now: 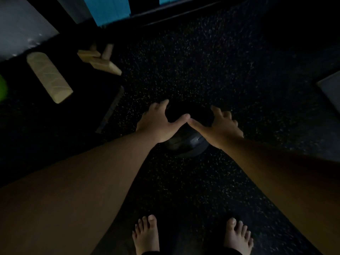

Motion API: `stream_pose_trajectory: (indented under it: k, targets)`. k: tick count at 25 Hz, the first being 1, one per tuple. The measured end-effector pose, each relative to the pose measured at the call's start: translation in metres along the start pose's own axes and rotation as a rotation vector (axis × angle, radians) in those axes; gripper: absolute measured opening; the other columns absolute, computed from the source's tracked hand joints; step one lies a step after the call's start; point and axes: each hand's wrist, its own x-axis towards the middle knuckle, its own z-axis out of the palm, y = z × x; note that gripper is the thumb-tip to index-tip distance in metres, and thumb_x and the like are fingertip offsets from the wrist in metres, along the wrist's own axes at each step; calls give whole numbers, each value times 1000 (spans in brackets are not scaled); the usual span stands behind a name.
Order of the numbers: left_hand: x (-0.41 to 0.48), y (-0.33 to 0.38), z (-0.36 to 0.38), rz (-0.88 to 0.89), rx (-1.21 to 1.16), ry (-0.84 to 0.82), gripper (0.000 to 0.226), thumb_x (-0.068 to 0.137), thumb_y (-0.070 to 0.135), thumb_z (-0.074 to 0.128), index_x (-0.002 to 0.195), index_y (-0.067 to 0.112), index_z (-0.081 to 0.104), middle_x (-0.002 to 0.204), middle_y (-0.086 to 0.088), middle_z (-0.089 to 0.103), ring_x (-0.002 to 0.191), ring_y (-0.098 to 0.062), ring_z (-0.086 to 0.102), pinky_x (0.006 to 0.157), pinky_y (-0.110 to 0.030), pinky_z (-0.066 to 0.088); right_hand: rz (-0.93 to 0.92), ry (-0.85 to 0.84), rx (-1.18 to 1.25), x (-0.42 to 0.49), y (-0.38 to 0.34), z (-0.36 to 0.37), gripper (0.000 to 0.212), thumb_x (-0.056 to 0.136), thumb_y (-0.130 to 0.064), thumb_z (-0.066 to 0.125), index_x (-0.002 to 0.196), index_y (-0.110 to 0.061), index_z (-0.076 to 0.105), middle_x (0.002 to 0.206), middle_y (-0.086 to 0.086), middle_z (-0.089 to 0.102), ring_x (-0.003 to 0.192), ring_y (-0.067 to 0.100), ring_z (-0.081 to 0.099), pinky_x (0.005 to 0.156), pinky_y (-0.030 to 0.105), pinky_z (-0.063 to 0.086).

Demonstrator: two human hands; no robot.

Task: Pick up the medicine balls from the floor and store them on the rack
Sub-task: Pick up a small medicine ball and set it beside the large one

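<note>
Hands, left (156,124) and right (221,126), spread open on medicine ball (187,144) (round, axis indiscernible).

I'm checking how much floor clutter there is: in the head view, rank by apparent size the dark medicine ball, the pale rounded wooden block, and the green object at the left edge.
1. Dark medicine ball, though both hands partly cover it.
2. Pale rounded wooden block, close in size; ranking is unsure.
3. Green object, cut off by the frame, so its real extent is unknown.

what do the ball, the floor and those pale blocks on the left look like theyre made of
Medicine ball: probably rubber, dark with a dull sheen and moulded ridges. Floor: likely rubber gym matting, black with pale flecks. Pale blocks: seemingly bare wood, light tan, square-cut edges; too dim to be sure.
</note>
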Motion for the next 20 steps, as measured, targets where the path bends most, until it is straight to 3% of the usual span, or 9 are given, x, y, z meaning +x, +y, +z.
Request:
stream_pose_trajectory:
  k: [3,6,8,10,15,20]
  targets:
    - [37,-22,28,-110,-229,-11,112,84,91,53,173,31,21,179,-7,23,160,-35,33,121,-53,38,4,-49,30,28,5,29,135,66,-101,53,170,-38,-5,179,11,8,160,48,18,115,67,38]
    - [52,-33,45,-225,-525,-67,136,59,103,55,172,38,20,178,-5,27,158,-35,36,121,-61,40,30,-104,192,44,5,44,148,58,-97,68,168,-42,-15,180,12,-5,163,47,12,121,65,32]
    - [56,-34,55,-283,-683,-90,145,43,103,59,170,42,24,175,-2,34,153,-36,42,113,-65,46,30,-100,335,47,2,51,146,62,-87,78,170,-39,-8,178,13,6,161,42,22,120,58,36]
    - [58,-30,57,-315,-760,-62,143,40,98,65,167,41,33,168,-1,45,147,-34,49,112,-60,48,19,-53,406,47,-1,53,141,64,-79,84,170,-38,1,174,10,18,157,39,31,118,54,40]
    - [42,-6,25,-231,-804,45,129,53,88,76,165,39,37,164,1,49,144,-28,53,107,-39,48,-64,13,500,32,-11,14,133,67,-68,89,171,-35,13,170,5,29,153,29,37,113,44,41]
    - [9,63,-86,-110,-848,190,111,75,70,83,168,36,32,169,-1,44,149,-27,48,103,-34,41,-178,126,570,-12,-66,-103,147,47,-85,79,170,-39,12,171,3,26,152,32,40,114,54,48]
